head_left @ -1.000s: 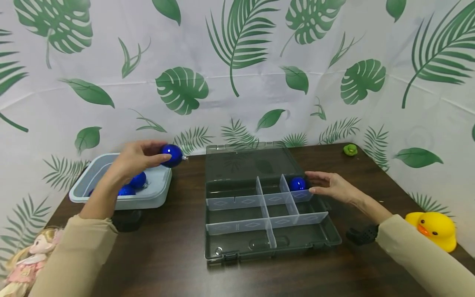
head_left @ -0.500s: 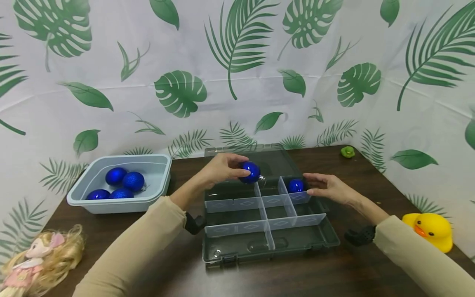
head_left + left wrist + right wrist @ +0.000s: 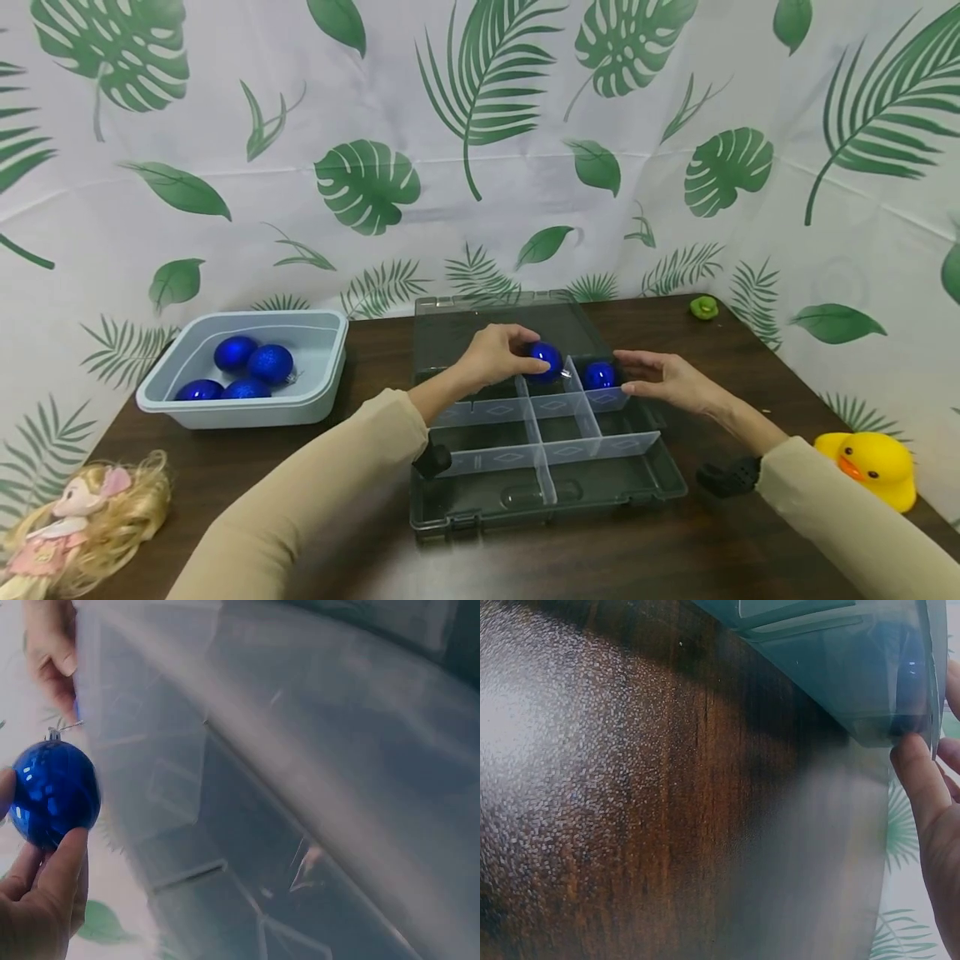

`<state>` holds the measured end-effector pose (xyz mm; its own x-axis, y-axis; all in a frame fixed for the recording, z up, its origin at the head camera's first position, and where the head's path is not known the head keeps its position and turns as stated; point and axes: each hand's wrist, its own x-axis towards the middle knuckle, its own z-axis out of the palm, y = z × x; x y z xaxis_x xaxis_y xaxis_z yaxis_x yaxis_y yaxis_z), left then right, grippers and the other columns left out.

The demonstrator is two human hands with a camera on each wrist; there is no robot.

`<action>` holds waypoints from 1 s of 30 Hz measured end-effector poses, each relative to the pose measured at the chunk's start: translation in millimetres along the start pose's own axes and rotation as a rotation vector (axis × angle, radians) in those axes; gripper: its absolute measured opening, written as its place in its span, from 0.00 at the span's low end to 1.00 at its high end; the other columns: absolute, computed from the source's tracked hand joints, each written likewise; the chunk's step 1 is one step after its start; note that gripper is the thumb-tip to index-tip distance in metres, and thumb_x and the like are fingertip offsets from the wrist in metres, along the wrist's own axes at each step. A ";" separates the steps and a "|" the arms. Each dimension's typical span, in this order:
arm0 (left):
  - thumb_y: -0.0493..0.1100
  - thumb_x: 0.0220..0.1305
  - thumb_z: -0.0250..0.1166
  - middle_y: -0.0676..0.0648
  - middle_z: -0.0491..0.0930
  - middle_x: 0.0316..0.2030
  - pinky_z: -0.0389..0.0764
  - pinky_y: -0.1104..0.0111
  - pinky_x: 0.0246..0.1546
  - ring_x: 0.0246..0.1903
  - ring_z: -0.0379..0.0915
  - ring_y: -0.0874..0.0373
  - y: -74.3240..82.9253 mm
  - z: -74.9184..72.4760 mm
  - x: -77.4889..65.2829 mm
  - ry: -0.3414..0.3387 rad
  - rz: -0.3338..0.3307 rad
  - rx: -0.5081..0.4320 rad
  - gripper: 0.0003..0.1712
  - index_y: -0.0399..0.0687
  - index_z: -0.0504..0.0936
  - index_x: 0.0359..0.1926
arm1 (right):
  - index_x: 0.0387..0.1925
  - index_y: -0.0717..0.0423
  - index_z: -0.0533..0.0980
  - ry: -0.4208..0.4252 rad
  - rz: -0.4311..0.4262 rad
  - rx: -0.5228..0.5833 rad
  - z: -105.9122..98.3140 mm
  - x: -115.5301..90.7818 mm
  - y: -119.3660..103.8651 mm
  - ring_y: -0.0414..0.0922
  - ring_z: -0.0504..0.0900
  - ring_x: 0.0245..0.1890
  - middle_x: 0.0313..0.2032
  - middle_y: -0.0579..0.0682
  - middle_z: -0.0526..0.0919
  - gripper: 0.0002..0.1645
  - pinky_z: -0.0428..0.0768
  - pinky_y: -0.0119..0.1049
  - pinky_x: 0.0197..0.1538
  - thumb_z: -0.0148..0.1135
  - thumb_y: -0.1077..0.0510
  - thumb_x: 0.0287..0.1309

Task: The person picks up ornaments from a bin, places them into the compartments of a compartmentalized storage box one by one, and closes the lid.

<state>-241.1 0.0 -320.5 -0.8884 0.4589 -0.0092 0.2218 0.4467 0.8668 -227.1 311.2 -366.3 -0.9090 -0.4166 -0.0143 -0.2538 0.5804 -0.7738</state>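
Head view: pinching a shiny blue ball (image 3: 544,363) with left hand (image 3: 491,358), over the back middle part of the see-through gray box (image 3: 611,482). Touching the box's back right corner with right hand (image 3: 670,382), fingers loose, close to another blue ball (image 3: 600,376) inside.

Left hand (image 3: 497,358) in a pinch; right hand (image 3: 671,383) outstretched, thumb (image 3: 639,388) apart from the fingers (image 3: 639,358)
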 end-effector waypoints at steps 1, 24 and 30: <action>0.44 0.55 0.71 0.43 0.81 0.49 0.79 0.67 0.46 0.49 0.77 0.53 -0.6 2.7 0.2 -0.001 -0.001 0.010 0.27 0.43 0.77 0.56 | 0.66 0.70 0.58 0.000 0.002 0.000 0.2 0.1 0.4 0.66 0.65 0.62 0.64 0.70 0.62 0.38 0.74 0.48 0.56 0.61 0.57 0.60; 0.43 0.53 0.72 0.43 0.80 0.52 0.77 0.63 0.51 0.53 0.75 0.51 -6.2 19.1 -2.9 0.028 0.029 0.105 0.27 0.41 0.78 0.55 | 0.65 0.71 0.58 -0.003 -0.014 -0.004 1.1 -0.1 3.2 0.67 0.65 0.62 0.64 0.71 0.63 0.37 0.75 0.45 0.55 0.61 0.58 0.61; 0.43 0.55 0.70 0.42 0.79 0.52 0.78 0.63 0.50 0.52 0.75 0.52 -3.4 6.5 -9.0 -0.006 0.005 0.033 0.26 0.45 0.77 0.56 | 0.65 0.71 0.59 0.000 -0.024 0.001 0.3 -0.1 2.3 0.67 0.65 0.62 0.64 0.71 0.63 0.37 0.75 0.43 0.55 0.61 0.58 0.61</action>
<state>-231.3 -0.6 -326.6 -0.8848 0.4658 -0.0078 0.2397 0.4695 0.8498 -227.5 312.4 -368.2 -0.9026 -0.4305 0.0044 -0.2755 0.5697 -0.7743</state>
